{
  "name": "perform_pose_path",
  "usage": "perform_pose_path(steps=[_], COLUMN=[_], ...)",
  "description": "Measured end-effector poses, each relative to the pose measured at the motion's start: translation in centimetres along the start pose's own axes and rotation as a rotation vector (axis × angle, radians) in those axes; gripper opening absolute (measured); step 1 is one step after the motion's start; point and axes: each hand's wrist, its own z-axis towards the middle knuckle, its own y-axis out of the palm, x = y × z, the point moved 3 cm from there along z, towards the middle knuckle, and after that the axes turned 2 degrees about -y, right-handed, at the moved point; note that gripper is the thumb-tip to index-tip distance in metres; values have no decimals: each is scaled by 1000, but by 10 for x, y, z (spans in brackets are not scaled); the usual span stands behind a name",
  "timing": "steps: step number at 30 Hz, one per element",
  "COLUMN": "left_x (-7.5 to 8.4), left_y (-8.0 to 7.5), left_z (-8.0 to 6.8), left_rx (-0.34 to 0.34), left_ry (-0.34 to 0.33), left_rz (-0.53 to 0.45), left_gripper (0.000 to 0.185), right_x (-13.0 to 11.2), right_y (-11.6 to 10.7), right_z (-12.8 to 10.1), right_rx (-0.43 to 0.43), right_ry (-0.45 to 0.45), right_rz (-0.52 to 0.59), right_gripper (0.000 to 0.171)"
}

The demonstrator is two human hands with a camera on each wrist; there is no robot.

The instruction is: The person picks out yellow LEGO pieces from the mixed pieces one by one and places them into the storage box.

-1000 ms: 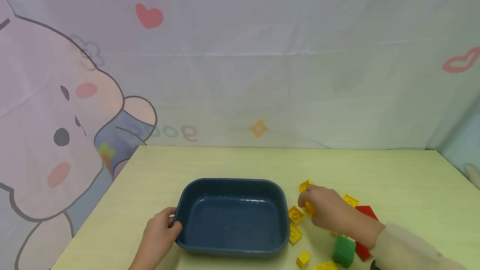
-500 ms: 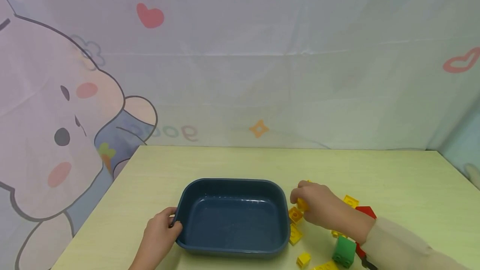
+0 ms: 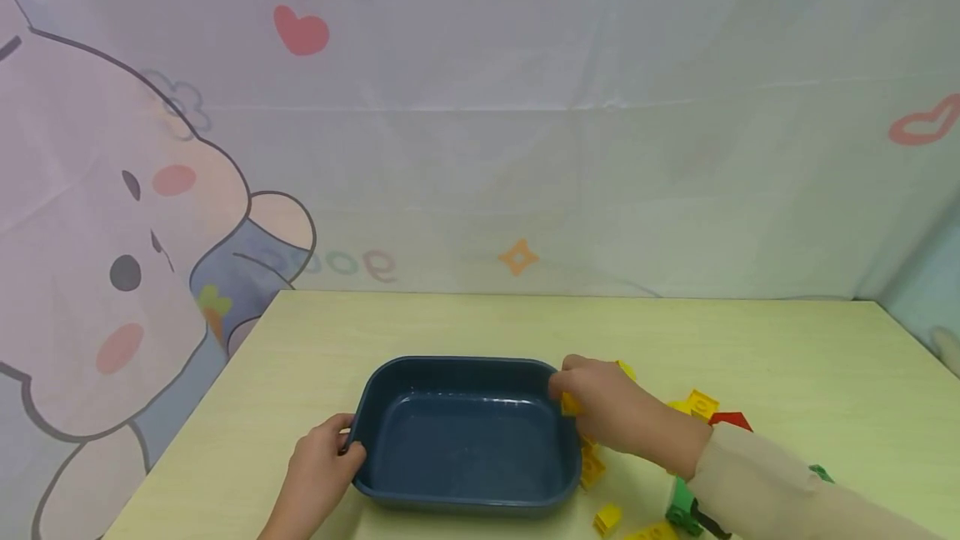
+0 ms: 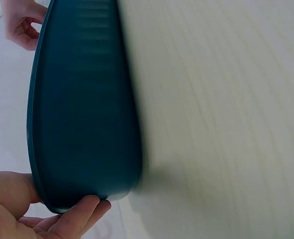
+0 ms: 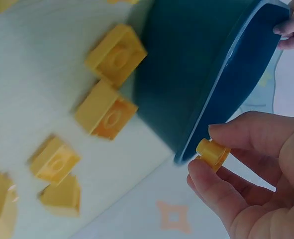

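Note:
A dark blue rectangular tub stands on the table with a bare inside. My left hand grips its left rim, thumb on one side and fingers on the other; the left wrist view shows fingertips against the tub's end wall. At the tub's far right corner, my right hand pinches a small yellow toy brick between thumb and fingers, right at the rim. A stud of the brick shows in the right wrist view. In the head view, this hand and its sleeve hide part of the loose bricks.
Several yellow bricks lie beside the tub's right wall. Farther right are a green brick, a red brick and a yellow one. Another small yellow brick is near the front. A printed cloth hangs behind the table.
My right hand has moved left with the yellow brick, from among the loose bricks to the tub's right rim. My left hand and the tub have stayed in place.

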Motion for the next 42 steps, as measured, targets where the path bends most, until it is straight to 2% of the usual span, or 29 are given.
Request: perform_pose_path(steps=[9,13,27,42], left_x=[2,2,2,1], left_y=[1,0,1,0], left_z=[0,1,2,2], left_rx=[-10,-7,1,-18], left_ry=[-7,-12,-9,-40], left_rz=[-2,6,17,17], left_gripper=[37,37,37,37], right_x=[-23,-28,-29,-25], right_y=[10,13,40,65], right_z=[15,20,24,27], right_rx=[-15,-36,-109,-170], right_ry=[-70,-66,-122,-195], right_rz=[3,13,60,37], right_gripper=[28,28,26,24])
